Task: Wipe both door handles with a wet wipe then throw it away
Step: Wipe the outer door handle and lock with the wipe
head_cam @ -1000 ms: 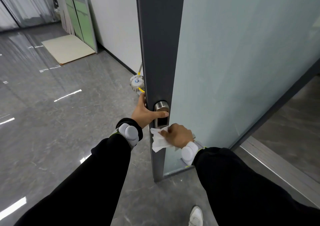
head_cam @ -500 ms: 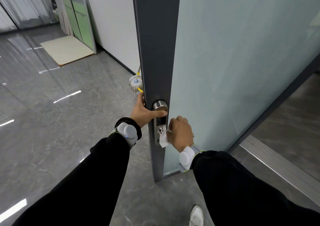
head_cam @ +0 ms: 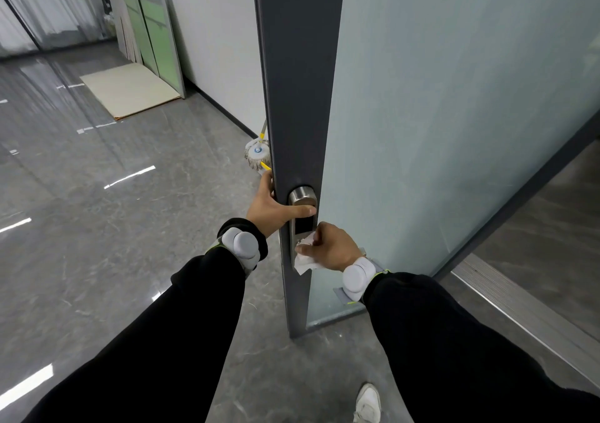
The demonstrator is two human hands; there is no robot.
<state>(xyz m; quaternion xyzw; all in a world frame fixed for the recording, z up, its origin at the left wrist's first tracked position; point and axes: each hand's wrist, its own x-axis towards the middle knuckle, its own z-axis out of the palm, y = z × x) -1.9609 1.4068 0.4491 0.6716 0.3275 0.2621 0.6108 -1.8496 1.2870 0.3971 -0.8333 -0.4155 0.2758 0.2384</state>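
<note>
- The right hand (head_cam: 328, 247) is curled around a bunched white wipe (head_cam: 305, 262) and presses it against the lower part of the lock (head_cam: 302, 202) on the door's near face. Whether a lever sits under the hand cannot be told.
- The left hand (head_cam: 276, 208) grips the edge of the door (head_cam: 298, 81): the thumb lies across the lock just below its round silver cap, and the fingers go round the far side out of sight.
- The wipe is probably light, limp and damp. It will fold to any shape, and a loose corner hangs below the fist. It is best kept wadded in the palm, with fingertips behind it so pressure reaches the metal.
- The lock looks smooth and hard, likely slick once wet. The steadying hand stops the door from swinging.
- No bin shows in this view, so the place for throwing the wipe away is unknown.
- A mop (head_cam: 258, 156) stands behind the door on the grey floor (head_cam: 97, 228), and a shoe (head_cam: 368, 403) is at the bottom edge.
</note>
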